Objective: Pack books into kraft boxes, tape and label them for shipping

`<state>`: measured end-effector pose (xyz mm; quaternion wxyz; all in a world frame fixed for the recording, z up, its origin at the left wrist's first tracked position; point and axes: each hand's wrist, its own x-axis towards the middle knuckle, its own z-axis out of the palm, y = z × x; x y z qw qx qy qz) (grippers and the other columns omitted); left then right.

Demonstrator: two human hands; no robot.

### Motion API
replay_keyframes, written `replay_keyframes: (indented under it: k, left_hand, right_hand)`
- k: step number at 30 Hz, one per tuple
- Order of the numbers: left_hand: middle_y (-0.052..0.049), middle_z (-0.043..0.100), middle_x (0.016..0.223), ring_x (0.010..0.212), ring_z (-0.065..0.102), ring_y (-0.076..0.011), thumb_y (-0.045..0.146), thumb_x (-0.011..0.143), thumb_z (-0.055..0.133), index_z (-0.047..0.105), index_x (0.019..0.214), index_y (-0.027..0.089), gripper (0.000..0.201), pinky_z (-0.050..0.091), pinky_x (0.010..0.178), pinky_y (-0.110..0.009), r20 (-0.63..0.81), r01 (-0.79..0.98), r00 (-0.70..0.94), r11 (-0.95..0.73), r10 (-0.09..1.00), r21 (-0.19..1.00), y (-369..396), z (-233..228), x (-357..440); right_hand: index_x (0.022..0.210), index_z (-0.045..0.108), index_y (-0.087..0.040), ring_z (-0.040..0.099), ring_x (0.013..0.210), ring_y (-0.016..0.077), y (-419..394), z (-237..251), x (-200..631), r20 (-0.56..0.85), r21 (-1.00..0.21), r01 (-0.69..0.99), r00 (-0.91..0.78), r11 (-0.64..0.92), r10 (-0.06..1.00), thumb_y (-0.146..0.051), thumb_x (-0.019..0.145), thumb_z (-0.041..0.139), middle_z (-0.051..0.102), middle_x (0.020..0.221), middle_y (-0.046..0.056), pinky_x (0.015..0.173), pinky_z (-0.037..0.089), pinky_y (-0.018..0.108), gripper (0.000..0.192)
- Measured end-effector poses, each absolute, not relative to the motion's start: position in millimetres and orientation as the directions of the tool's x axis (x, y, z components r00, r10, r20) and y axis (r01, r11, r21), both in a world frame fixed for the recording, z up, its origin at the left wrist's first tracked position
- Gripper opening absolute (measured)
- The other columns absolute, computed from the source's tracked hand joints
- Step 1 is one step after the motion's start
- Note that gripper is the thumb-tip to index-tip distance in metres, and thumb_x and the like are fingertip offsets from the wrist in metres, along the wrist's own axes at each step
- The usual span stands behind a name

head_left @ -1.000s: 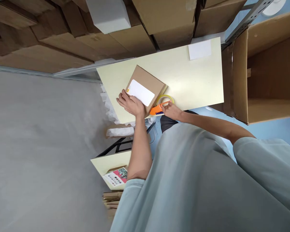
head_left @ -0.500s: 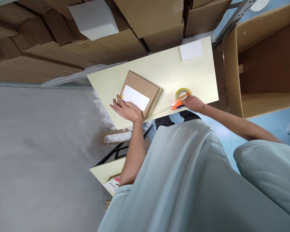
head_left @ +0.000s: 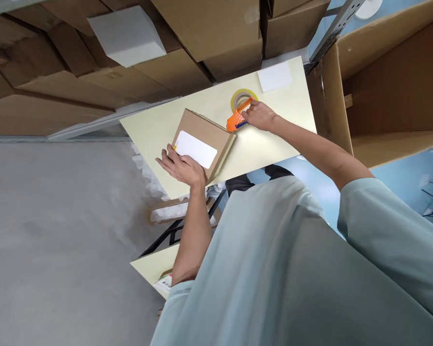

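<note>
Two hands: left hand (head_left: pixel 182 168) spread on carton (head_left: pixel 210 136), corner at table's (head_left: pixel 267 144) near edge; right hand (head_left: pixel 259 116) gripping tape dispenser (head_left: pixel 235 118), room nearside. Dispenser's farther from edge than before.

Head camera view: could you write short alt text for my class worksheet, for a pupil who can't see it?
A person's right hand grips an orange tape dispenser beside a white-labelled cardboard box on a cream tabletop. The left hand lies over the box's near left side. Brown cartons line the far side; a large open carton stands right.
</note>
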<state>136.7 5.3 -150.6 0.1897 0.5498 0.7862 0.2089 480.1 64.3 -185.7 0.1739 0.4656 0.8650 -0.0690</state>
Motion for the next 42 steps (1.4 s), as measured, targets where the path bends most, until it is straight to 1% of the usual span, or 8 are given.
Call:
replay_keyframes:
  k: [2,7,13,19,23,30,34,42]
  left_hand:
    - [-0.018,0.047,0.174,0.176,0.015,-0.0343,0.030,0.106,0.046,0.059,0.160,0.020,0.057,0.005,0.144,-0.059,-0.085,0.793,-0.264,0.267,0.961,0.547,15.4,-145.4,128.5]
    - [-0.010,0.057,0.169,0.177,0.006,-0.0330,0.035,0.102,0.060,0.068,0.149,0.020,0.050,-0.011,0.143,-0.059,-0.177,0.745,0.038,0.091,0.983,0.661,43.0,-130.4,126.5]
    - [-0.021,0.052,0.171,0.176,0.015,-0.0304,0.047,0.107,0.055,0.068,0.141,0.015,0.047,0.001,0.144,-0.057,-0.137,0.696,0.211,-0.051,0.968,0.716,1.0,-138.1,165.5]
    - [-0.016,0.055,0.169,0.175,0.023,-0.0255,0.052,0.112,0.044,0.069,0.134,0.022,0.044,0.011,0.146,-0.052,-0.185,0.753,0.380,-0.187,0.906,0.631,-35.1,-149.4,154.5]
    - [-0.018,0.058,0.166,0.175,0.021,-0.0242,0.048,0.115,0.037,0.068,0.134,0.019,0.046,0.016,0.145,-0.054,-0.150,0.774,0.410,-0.256,0.899,0.580,-32.5,-151.9,149.9]
    - [-0.020,0.056,0.168,0.176,0.016,-0.0285,0.047,0.113,0.046,0.066,0.138,0.017,0.044,0.011,0.145,-0.057,-0.161,0.774,0.419,-0.259,0.894,0.578,-33.7,-151.9,154.0]
    - [-0.024,0.053,0.169,0.177,0.012,-0.0344,0.049,0.103,0.068,0.061,0.143,0.016,0.053,0.009,0.145,-0.060,-0.182,0.789,0.438,-0.279,0.881,0.548,-33.6,-155.5,153.0]
    - [-0.026,0.051,0.170,0.177,0.012,-0.0347,0.019,0.102,0.060,0.059,0.145,0.013,0.043,0.012,0.144,-0.065,-0.178,0.797,0.448,-0.300,0.876,0.525,-35.7,-168.0,152.4]
  right_hand:
    - [0.112,0.065,-0.003,0.080,0.098,0.0191,52.6,-183.9,477.1,-0.380,0.032,0.820,-0.519,0.572,0.766,-0.002,0.103,0.021,0.079,0.096,0.011,0.112,0.051,0.042,0.045]
    - [0.129,0.065,-0.006,0.080,0.091,0.0236,-9.3,-171.5,440.0,-0.454,-0.105,0.824,-0.538,0.557,0.711,-0.003,0.100,0.040,0.083,0.101,0.014,0.116,0.051,0.052,0.038]
    - [0.142,0.060,-0.003,0.081,0.096,0.0260,-72.5,-162.3,353.3,-0.395,-0.276,0.798,-0.603,0.536,0.693,0.003,0.102,0.031,0.082,0.105,0.014,0.116,0.051,0.053,0.049]
    - [0.145,0.061,-0.003,0.081,0.097,0.0264,-91.5,-171.2,340.9,-0.344,-0.341,0.725,-0.689,0.599,0.638,-0.003,0.104,0.034,0.085,0.108,0.017,0.114,0.055,0.047,0.049]
    - [0.147,0.061,-0.006,0.080,0.089,0.0262,-101.1,-186.1,388.0,-0.302,-0.381,0.711,-0.700,0.591,0.647,-0.002,0.101,0.032,0.085,0.099,0.015,0.112,0.056,0.050,0.054]
    - [0.132,0.068,-0.008,0.080,0.093,0.0275,-57.4,-205.9,521.3,-0.222,-0.379,0.812,-0.545,0.444,0.808,-0.009,0.104,0.029,0.082,0.092,0.013,0.114,0.053,0.058,0.049]
    - [0.135,0.065,-0.003,0.080,0.108,0.0319,-6.1,-194.3,497.0,-0.261,-0.370,0.870,-0.433,0.325,0.863,-0.010,0.103,0.029,0.082,0.105,0.019,0.123,0.045,0.061,0.049]
    - [0.147,0.062,0.001,0.075,0.126,0.0354,22.4,-165.4,408.7,-0.418,-0.284,0.906,-0.412,0.315,0.809,-0.004,0.099,0.042,0.080,0.126,0.023,0.124,0.043,0.061,0.052]
